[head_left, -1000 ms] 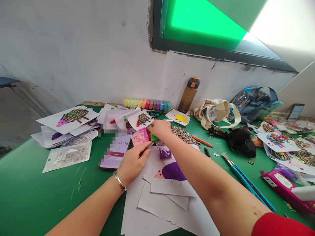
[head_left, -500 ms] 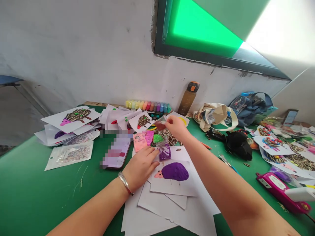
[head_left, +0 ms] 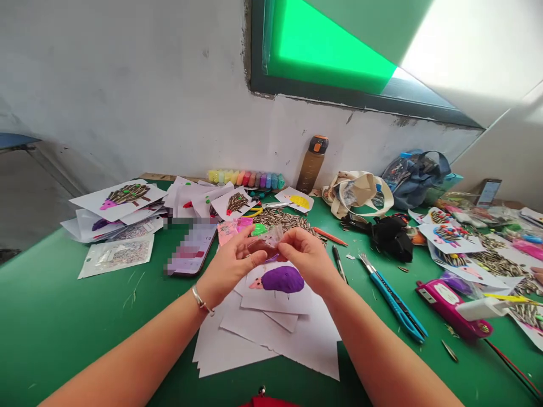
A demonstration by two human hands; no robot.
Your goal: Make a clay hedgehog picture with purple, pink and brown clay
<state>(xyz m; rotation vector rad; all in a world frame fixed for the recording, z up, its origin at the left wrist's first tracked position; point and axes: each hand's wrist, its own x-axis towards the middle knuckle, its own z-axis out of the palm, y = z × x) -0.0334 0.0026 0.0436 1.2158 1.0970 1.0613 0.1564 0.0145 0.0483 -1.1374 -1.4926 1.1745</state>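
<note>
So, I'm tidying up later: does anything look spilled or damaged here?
Mildly, yes. A loose seed lies alone on the green table near the magenta device, apart from the heaped seeds. Also, a sheet beneath the purple animal picture has a ragged edge, as if torn.

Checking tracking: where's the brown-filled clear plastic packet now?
Head view, centre: the packet is between the bare left hand and right hand, just above the purple-bodied animal in frame.

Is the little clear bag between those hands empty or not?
Not empty: the bag has brown material showing through its clear plastic.
</note>
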